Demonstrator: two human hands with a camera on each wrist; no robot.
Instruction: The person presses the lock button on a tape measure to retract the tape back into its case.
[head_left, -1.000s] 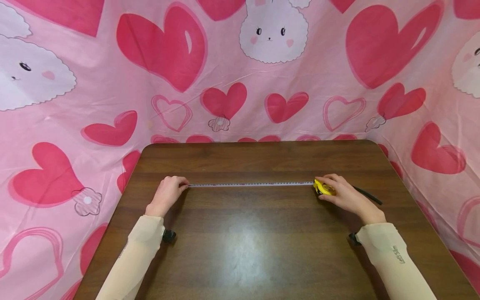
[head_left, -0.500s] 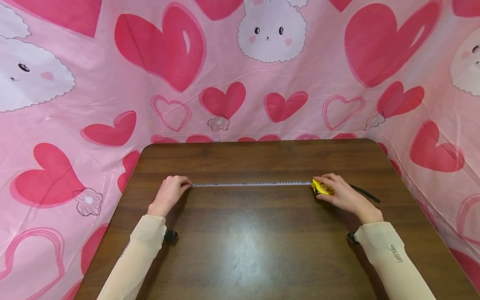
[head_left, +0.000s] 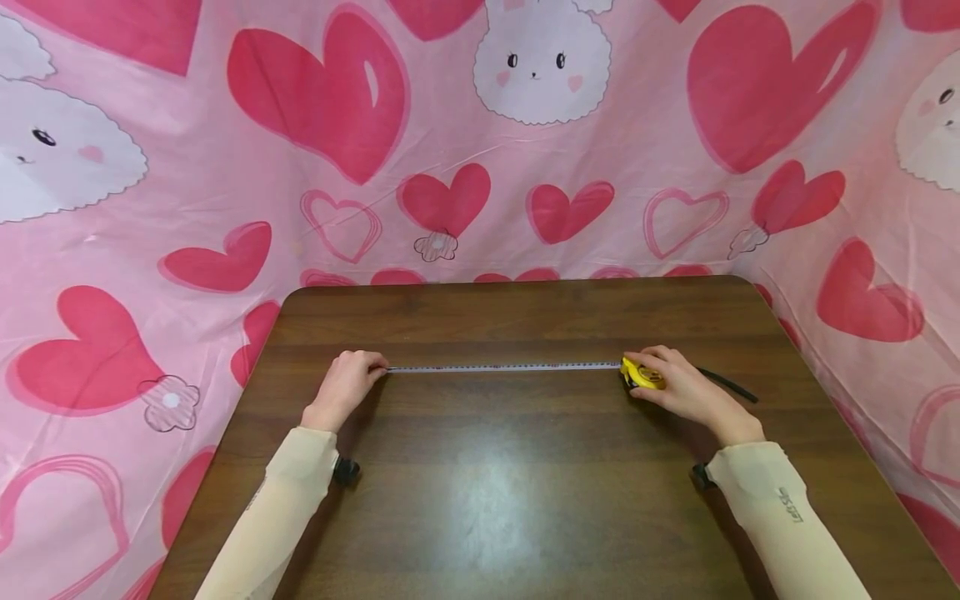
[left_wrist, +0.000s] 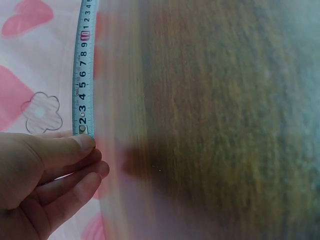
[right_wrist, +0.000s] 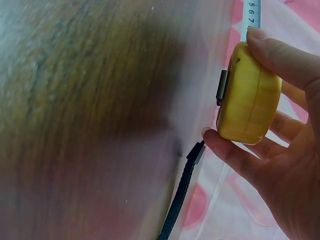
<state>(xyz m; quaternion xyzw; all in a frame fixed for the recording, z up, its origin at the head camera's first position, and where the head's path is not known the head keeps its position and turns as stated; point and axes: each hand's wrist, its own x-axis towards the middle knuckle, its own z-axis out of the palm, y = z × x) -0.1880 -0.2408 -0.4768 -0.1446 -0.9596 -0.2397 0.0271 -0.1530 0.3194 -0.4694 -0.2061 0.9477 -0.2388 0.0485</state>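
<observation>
A yellow tape measure [head_left: 643,373] sits in the grip of my right hand [head_left: 686,387], over the right part of the table. Its white blade [head_left: 502,367] runs out straight to the left. At the far end my left hand [head_left: 345,387] pinches the blade's tip between thumb and finger. In the left wrist view, numbers on the blade [left_wrist: 83,75] climb away from the thumb. The right wrist view shows the yellow case [right_wrist: 250,97] between thumb and fingers, with a dark clip on its side. A black strap [right_wrist: 181,192] hangs from the case.
Both hands are over a brown wooden table [head_left: 480,467] with rounded far corners. A pink cloth [head_left: 517,150] with hearts and rabbit faces hangs behind and along both sides. Each sleeve carries a small dark device [head_left: 347,472] at the wrist.
My left hand has moved slightly right and my right hand slightly left, so the stretch of blade between them is a little shorter. Both grips are the same.
</observation>
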